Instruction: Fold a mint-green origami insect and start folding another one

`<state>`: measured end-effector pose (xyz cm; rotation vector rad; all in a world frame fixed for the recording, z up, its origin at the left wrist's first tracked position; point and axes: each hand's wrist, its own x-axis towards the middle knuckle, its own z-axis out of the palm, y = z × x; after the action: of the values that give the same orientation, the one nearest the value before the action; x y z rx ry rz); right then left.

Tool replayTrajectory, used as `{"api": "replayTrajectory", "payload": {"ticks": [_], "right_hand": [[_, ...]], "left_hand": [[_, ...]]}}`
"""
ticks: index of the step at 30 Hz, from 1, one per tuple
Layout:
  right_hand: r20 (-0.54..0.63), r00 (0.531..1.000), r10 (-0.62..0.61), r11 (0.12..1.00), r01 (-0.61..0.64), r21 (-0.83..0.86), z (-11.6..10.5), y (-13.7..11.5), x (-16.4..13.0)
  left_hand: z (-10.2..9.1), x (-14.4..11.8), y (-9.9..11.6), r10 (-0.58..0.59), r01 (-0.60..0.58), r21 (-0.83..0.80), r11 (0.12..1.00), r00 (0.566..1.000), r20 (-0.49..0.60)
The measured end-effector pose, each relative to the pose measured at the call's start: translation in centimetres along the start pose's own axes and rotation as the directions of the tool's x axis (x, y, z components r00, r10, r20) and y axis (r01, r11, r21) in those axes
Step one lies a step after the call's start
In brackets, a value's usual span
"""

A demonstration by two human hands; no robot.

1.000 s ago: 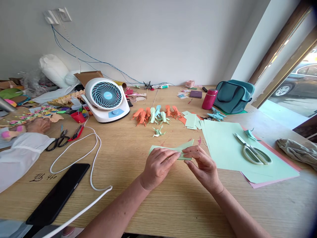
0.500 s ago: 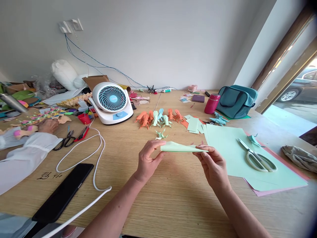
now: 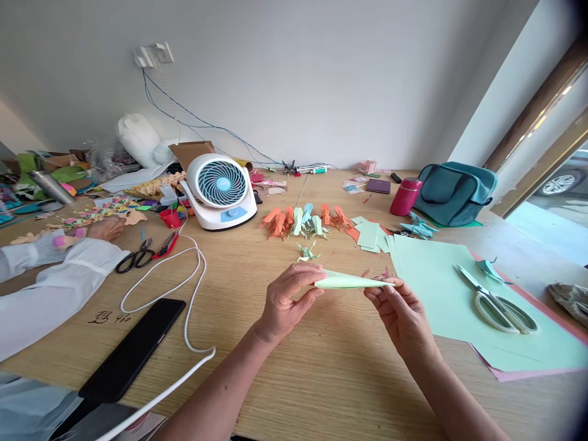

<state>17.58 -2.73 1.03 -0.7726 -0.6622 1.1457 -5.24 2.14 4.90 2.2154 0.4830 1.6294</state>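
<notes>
A folded sheet of pale green paper is held level above the table, tapering to a point at its right end. My left hand pinches its wide left end, thumb below and fingers on top. At the narrow right tip, my right hand grips the paper between thumb and fingers. Just beyond it lies a small green folded paper figure. Farther back, several orange paper figures stand in a row with green and blue ones, beside a stack of green paper pieces.
Scissors rest on large green sheets at right, near a teal bag and a pink bottle. A fan, white cable and black phone are left. A co-worker's hand is at far left.
The view has turned left, so everything sits farther right. The green paper now looks more rounded and narrows more sharply at its right end. Both hands keep hold of it.
</notes>
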Motion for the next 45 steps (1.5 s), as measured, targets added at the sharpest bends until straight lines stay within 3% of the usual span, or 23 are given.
{"api": "replayTrajectory", "payload": {"ticks": [3, 17, 28, 34, 38, 42, 45], "right_hand": [[0.0, 1.0, 0.002, 1.0, -0.002, -0.008, -0.1, 0.0, 0.0], [0.065, 0.995, -0.078, 0.986, 0.086, -0.142, -0.4, 0.0, -0.2], [0.195, 0.967, -0.167, 0.921, 0.223, -0.319, -0.6, 0.4, -0.4], [0.224, 0.96, -0.17, 0.912, 0.239, -0.334, -0.2, 0.7, -0.6], [0.291, 0.946, -0.14, 0.895, 0.247, -0.372, 0.8, 0.6, -1.3], [0.358, 0.928, -0.102, 0.873, 0.256, -0.415, 1.8, 0.4, -2.3], [0.381, 0.922, -0.075, 0.86, 0.253, -0.443, 2.3, 0.5, -3.0]], "left_hand": [[-0.1, 0.2, 0.1, 0.016, -0.015, 0.062, 0.998, 1.0, -0.011], [-0.3, 0.2, 0.0, -0.042, 0.042, 0.022, 0.999, 0.999, -0.009], [-0.4, -0.1, 0.3, -0.152, 0.163, -0.165, 0.973, 0.985, 0.077], [-0.9, 0.5, 0.6, -0.092, 0.096, -0.082, 0.992, 0.994, 0.053], [-1.9, 1.8, 1.8, -0.138, 0.138, -0.022, 0.99, 0.99, 0.019], [-3.2, 3.8, 3.5, -0.242, 0.235, 0.097, 0.967, 0.968, 0.065], [-4.3, 5.5, 4.8, -0.264, 0.234, 0.215, 0.948, 0.957, 0.12]]}}
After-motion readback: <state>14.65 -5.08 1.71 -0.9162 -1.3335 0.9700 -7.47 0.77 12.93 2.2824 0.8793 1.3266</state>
